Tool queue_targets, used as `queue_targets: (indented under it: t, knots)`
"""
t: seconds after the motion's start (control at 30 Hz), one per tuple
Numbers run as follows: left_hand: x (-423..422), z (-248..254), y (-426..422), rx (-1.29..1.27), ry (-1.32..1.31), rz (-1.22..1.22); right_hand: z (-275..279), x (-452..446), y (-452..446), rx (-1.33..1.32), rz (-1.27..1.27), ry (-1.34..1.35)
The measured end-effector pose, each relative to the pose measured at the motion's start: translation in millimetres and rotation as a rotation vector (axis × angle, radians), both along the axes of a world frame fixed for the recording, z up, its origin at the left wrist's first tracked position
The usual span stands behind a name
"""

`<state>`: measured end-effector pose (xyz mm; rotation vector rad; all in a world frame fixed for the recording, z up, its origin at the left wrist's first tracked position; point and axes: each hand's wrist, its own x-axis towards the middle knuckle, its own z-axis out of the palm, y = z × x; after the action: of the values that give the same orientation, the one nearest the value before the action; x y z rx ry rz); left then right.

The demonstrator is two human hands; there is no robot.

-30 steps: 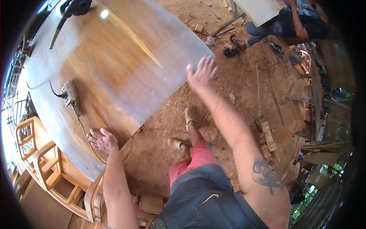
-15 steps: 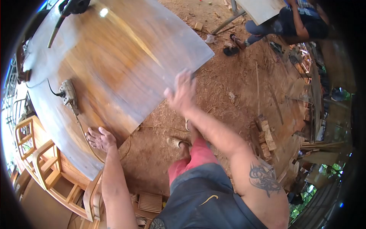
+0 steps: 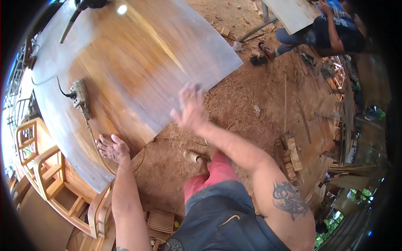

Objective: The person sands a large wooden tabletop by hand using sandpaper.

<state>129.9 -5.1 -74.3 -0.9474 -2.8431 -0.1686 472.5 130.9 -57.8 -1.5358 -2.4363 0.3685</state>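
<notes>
A large wooden panel (image 3: 125, 62) with brown grain and a pale, whitish film over much of it fills the upper left. My left hand (image 3: 113, 148) lies flat on its near edge, fingers spread, beside a yellowish cord (image 3: 93, 138). Over the panel's right-hand edge is my right hand (image 3: 191, 109), smeared by motion, its thumb held out to the side. A small dark patch shows at the right fingertips; whether it is something held, I cannot make out. A dusty extension socket (image 3: 79, 95) with a black plug in it rests on the panel.
Wooden chair frames (image 3: 52, 182) stand at the lower left, close to the panel. Sawdust and shavings cover the dirt floor (image 3: 251, 134). Wood offcuts (image 3: 293, 154) lie at right. Another person (image 3: 331, 35) is at the upper right beside a pale board (image 3: 291, 14).
My right hand has shifted left and slightly downward along the panel's edge. My left hand stays in place on the panel. The whole view has shifted slightly.
</notes>
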Motion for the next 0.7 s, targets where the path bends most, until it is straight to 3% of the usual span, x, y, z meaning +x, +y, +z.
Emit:
queue_targets:
  t: [0.03,0.13,0.27,0.37,0.43,0.5,0.6,0.63,0.7]
  knots:
    - [1.0,0.4,0.8,-0.009,-0.004,0.008,-2.7,-10.3,-22.7,-0.145,0.160,-0.048]
    - [-2.1,-3.3,-0.7,0.019,0.019,-0.025,19.0,29.7,37.9,-0.027,0.124,-0.215]
    - [1.4,6.1,1.9,-0.002,-0.010,0.008,-5.5,113.3,174.9,-0.108,-0.489,-0.123]
    - [5.9,9.2,5.3,0.000,-0.028,0.022,10.7,57.0,148.4,-0.117,-0.488,-0.182]
    - [4.0,7.8,3.8,-0.006,-0.025,0.022,-10.4,1.3,82.3,0.119,-0.178,0.088]
    - [2.9,6.5,3.0,-0.010,-0.022,0.022,16.3,-39.0,18.8,-0.016,0.182,-0.027]
    - [0.9,3.4,3.3,0.027,-0.013,-0.013,5.9,-4.9,48.2,0.017,0.248,0.036]
    - [1.4,1.8,0.0,0.047,-0.011,-0.016,-6.1,19.9,86.9,0.275,0.091,-0.106]
    - [4.4,5.1,2.0,0.017,-0.031,0.005,-22.9,78.6,173.1,-0.029,-0.319,-0.062]
